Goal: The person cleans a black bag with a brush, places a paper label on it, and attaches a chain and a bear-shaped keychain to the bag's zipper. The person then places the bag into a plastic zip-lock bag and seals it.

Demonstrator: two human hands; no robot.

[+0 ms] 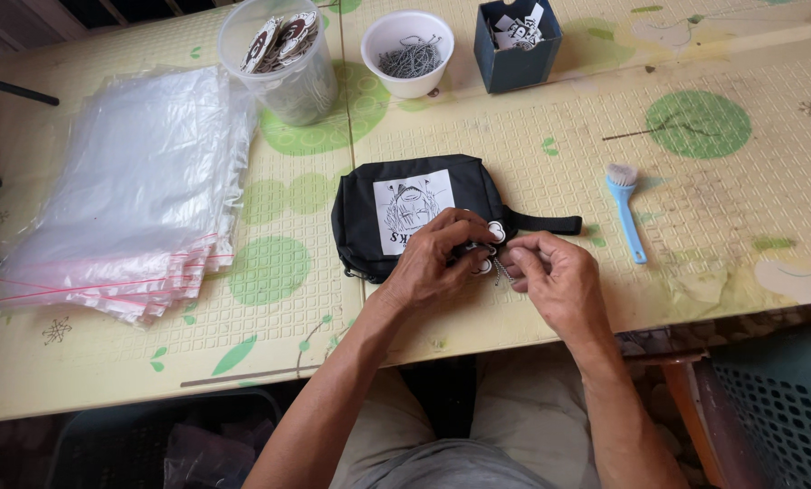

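Pinching round white tags (489,246) at front edge of black pouch (405,213) on desk (550,154): left hand (433,263) grip clamped on tags. Right hand (555,281) grip closed on thin metal chain (503,272), just beside tags. Blue brush (624,210) well right.

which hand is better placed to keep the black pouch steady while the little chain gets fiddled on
Left, probably. The left hand already lies over the black pouch at its near edge, while the right hand sits beside it on the table, fingertips pinching the small chain.
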